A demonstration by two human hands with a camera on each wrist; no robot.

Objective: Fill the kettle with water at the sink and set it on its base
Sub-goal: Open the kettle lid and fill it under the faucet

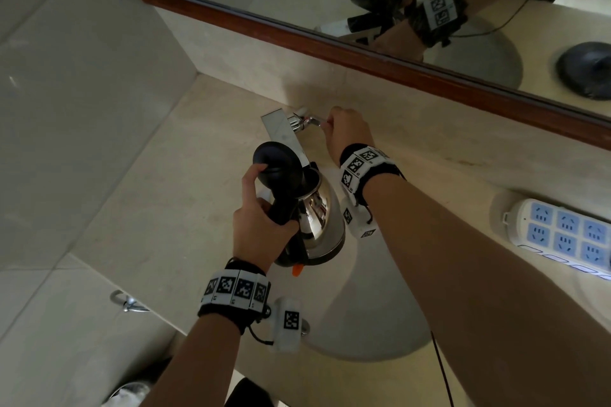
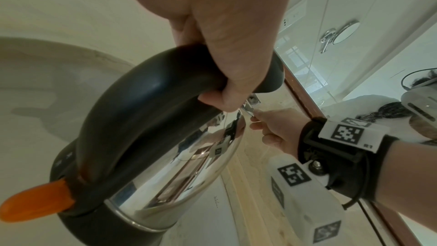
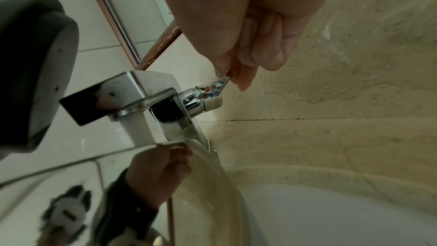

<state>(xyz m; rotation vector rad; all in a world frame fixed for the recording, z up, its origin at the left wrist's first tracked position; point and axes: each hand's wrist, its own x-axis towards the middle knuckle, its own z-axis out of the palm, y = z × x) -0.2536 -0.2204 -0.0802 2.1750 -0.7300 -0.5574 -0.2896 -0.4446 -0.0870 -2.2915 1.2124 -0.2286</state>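
Observation:
My left hand point(image 1: 264, 218) grips the black handle point(image 2: 146, 100) of a shiny steel kettle point(image 1: 322, 221) and holds it over the sink basin point(image 1: 380, 301). Its black lid point(image 1: 277, 163) stands open just under the flat chrome faucet spout point(image 1: 281, 129). My right hand point(image 1: 330, 124) pinches the small faucet lever point(image 3: 222, 82) between thumb and fingers. An orange switch point(image 2: 35, 205) sticks out at the handle's foot. No water stream shows in any view. The real kettle base is out of view; the mirror shows a black round base point(image 1: 585, 69) as a reflection.
A wood-framed mirror point(image 1: 363, 53) runs along the wall behind the faucet. A white and blue power strip point(image 1: 562, 233) lies on the beige counter point(image 1: 165, 192) to the right of the basin. A chrome hook point(image 1: 127, 302) sits low on the left wall.

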